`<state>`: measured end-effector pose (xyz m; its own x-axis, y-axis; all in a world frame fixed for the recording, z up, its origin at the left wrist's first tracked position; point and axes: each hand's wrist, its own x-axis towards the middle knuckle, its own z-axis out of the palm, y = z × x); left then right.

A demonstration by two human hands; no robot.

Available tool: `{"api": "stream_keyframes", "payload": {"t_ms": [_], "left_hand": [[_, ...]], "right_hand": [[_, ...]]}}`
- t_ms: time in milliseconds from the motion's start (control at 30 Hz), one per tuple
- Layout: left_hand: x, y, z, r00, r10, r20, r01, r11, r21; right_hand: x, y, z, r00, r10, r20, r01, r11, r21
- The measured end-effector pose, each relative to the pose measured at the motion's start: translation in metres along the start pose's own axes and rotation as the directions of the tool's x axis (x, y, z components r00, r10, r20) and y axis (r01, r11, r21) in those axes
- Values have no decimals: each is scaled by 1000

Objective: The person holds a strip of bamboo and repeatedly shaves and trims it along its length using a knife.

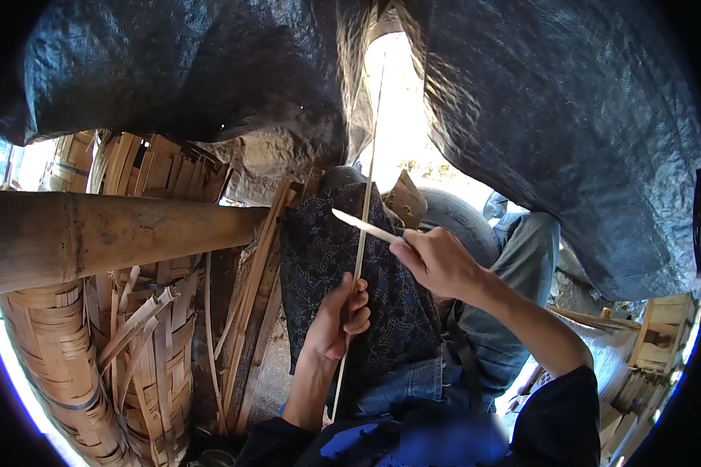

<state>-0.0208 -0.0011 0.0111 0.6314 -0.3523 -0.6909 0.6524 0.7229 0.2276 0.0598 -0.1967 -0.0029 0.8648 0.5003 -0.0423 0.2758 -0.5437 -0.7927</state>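
My left hand (339,317) is closed around a long, thin bamboo strip (369,167), which runs upward from my lap toward the bright gap. In my right hand (438,263) is a knife (364,226), its pale blade pointing left. The blade crosses the strip above my left hand; whether it touches the strip I cannot tell. Beneath both, a dark patterned cloth (319,249) covers my lap and leg. The knife's handle is mostly hidden inside my right fingers.
A thick bamboo pole (132,237) juts in from the left, above woven bamboo baskets (51,350). Split bamboo slats (253,311) lean beside my left arm. Dark sheeting (561,117) hangs overhead around a bright gap. A tire (459,222) lies beyond my knee.
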Motion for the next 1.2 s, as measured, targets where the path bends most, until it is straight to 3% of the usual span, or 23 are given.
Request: {"api": "stream_keyframes", "payload": {"t_ms": [67,167,367,500,667,800,867,1033,1100,1133,1200], "left_hand": [[1,-3,2,996,40,-82,-17,964,266],[3,-5,0,995,66,-77,-40,954,298],[4,-13,0,985,149,-92,-99,906,412],[9,-14,-2,983,150,-110,-91,903,420],[8,-11,-5,983,127,-135,-75,939,336],[8,-8,-9,983,125,-136,-82,955,285],[8,-7,-8,978,114,-175,-64,961,269],[9,-5,-6,984,110,-142,-74,969,235],[6,-14,-5,983,114,-143,-79,970,230],[4,-26,-1,988,82,-129,-46,964,261],[1,-24,1,993,55,-105,-21,952,304]], "right_hand": [[-11,2,8,989,-129,-67,124,990,-65],[-18,4,8,994,-87,63,92,992,-90],[-22,7,15,992,-128,12,127,957,-262],[-17,13,19,990,-138,20,136,928,-347],[-7,15,28,995,-27,98,58,940,-335],[5,16,29,994,-73,78,93,950,-297],[9,8,21,989,-8,148,57,942,-331],[10,13,25,991,-30,133,92,867,-490],[28,20,14,955,262,142,-226,947,-230],[44,33,7,977,212,-34,-214,947,-239],[55,47,-2,995,-18,-99,-13,954,-301]]}}
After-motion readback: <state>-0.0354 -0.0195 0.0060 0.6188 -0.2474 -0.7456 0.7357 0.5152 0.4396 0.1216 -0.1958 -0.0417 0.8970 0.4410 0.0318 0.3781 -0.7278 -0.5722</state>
